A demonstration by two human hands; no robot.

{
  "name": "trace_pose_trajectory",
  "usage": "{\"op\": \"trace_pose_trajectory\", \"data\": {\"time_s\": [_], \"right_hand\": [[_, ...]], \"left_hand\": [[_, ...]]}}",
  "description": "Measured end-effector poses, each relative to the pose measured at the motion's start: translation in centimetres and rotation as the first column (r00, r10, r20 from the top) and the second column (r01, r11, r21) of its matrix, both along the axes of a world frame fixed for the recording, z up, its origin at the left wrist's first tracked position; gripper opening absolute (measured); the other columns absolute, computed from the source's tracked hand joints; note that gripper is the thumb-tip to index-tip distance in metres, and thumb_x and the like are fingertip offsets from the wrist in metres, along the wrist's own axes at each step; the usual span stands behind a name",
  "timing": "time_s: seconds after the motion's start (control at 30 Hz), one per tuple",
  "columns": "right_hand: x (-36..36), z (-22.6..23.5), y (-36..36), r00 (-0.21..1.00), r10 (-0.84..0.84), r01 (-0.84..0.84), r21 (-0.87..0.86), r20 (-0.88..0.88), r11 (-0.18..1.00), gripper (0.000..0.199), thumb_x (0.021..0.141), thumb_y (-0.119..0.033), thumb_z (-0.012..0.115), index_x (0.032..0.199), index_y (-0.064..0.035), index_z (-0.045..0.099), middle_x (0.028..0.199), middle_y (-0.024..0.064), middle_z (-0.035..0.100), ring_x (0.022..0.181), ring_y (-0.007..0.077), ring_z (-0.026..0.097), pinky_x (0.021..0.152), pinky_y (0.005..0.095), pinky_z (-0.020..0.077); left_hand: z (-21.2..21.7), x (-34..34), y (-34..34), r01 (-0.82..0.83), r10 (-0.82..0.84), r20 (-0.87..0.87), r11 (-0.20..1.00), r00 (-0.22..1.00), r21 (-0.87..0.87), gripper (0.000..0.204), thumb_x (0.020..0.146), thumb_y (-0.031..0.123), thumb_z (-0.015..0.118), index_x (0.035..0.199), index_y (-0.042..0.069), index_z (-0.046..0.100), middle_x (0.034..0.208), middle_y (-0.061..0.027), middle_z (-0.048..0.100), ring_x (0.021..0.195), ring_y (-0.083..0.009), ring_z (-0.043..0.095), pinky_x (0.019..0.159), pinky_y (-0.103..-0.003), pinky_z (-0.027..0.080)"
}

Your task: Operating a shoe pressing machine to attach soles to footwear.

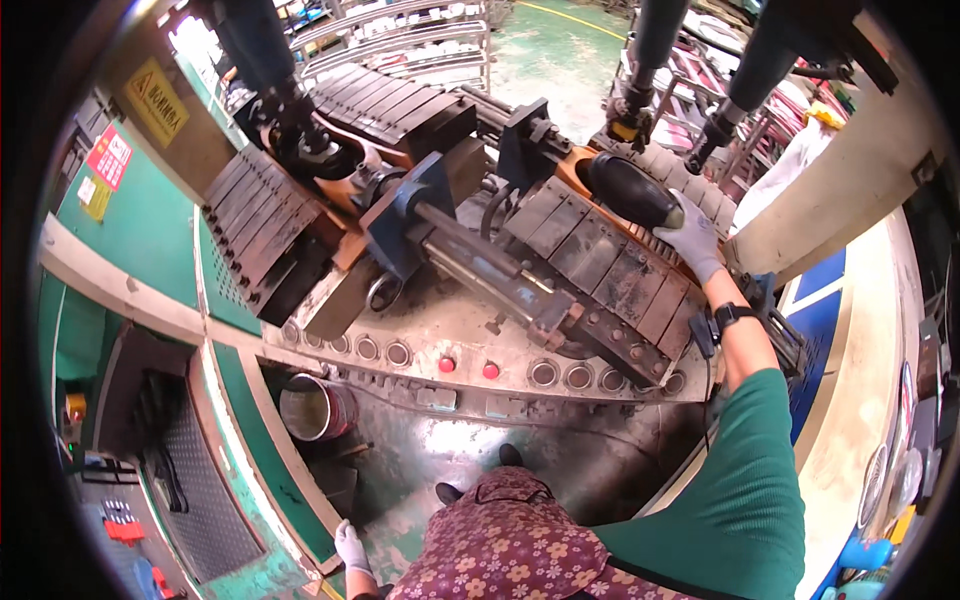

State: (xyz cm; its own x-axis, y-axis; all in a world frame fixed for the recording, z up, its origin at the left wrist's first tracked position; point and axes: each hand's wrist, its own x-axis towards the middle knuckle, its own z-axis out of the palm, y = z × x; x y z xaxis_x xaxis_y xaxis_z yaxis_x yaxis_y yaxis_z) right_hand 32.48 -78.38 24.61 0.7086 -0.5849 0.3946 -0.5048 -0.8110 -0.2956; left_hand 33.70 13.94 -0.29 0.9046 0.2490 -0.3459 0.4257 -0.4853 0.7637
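Note:
My right hand (692, 238), in a pale glove, reaches far forward and grips the near end of a black shoe (628, 188). The shoe lies in the right-hand station of a pressing machine, between banks of dark metal blocks (590, 250). An orange-brown pad (573, 165) shows beside it. My left hand (349, 546), also gloved, hangs low beside my body near a green cabinet edge. Its fingers look stretched out and hold nothing I can see. In the left station, a dark press head (312, 150) sits down between similar blocks.
Two red buttons (447, 364) and several round fittings line the machine's front edge. A bucket (318, 408) stands on the floor below, at left. Dark press cylinders (722, 130) hang above the shoe. A beige post (835, 215) rises right of my arm; metal racks (395, 45) stand behind.

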Motion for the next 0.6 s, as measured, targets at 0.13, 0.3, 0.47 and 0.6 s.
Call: {"op": "trace_pose_trajectory", "data": {"time_s": [0.13, 0.3, 0.47, 0.6], "right_hand": [[-0.8, 1.8, 4.7, 0.982, 0.178, -0.167, -0.144, 0.069, 0.975, 0.075, 0.073, -0.027, 0.083, 0.141, -0.0122, 0.054, 0.133, 0.0163, 0.062, 0.125, 0.0361, 0.058, 0.107, 0.0427, 0.0448], [-5.6, 5.6, 6.3, 0.955, 0.187, -0.184, -0.032, 0.230, 0.982, 0.074, 0.081, -0.017, 0.081, 0.146, -0.0021, 0.049, 0.142, 0.0188, 0.056, 0.131, 0.0307, 0.052, 0.112, 0.0400, 0.0395], [-4.3, 12.2, 22.7, 0.907, 0.035, -0.067, 0.063, 0.419, 0.996, 0.077, 0.079, -0.008, 0.082, 0.147, 0.0032, 0.046, 0.144, 0.0190, 0.055, 0.126, 0.0288, 0.056, 0.111, 0.0373, 0.0401], [-1.7, 9.6, 37.2, 0.765, 0.147, -0.488, 0.415, 0.628, 0.768, 0.073, 0.073, -0.002, 0.081, 0.139, 0.0057, 0.052, 0.133, 0.0146, 0.061, 0.115, 0.0236, 0.060, 0.105, 0.0365, 0.0451]], "left_hand": [[4.9, 3.0, -3.3, 0.303, -0.310, 0.208, 0.951, 0.928, 0.066, 0.029, 0.103, 0.011, 0.053, 0.125, -0.002, 0.066, 0.124, -0.0149, 0.069, 0.115, -0.0244, 0.063, 0.106, -0.036, 0.046], [20.8, 11.7, -12.8, 0.721, -0.717, 0.388, 0.672, 0.579, 0.166, 0.029, 0.099, 0.015, 0.057, 0.125, 0.003, 0.064, 0.125, -0.0166, 0.066, 0.121, -0.0319, 0.060, 0.105, -0.040, 0.047], [31.3, 13.6, -19.5, 0.856, -0.769, 0.617, 0.424, 0.168, 0.295, 0.036, 0.095, 0.016, 0.059, 0.130, 0.012, 0.064, 0.140, -0.0144, 0.058, 0.127, -0.0316, 0.056, 0.109, -0.044, 0.042], [33.2, 11.8, -18.0, 0.911, -0.693, 0.712, 0.359, 0.114, 0.203, 0.059, 0.094, 0.028, 0.063, 0.150, 0.019, 0.047, 0.159, -0.0182, 0.035, 0.140, -0.0395, 0.040, 0.117, -0.050, 0.029]]}}
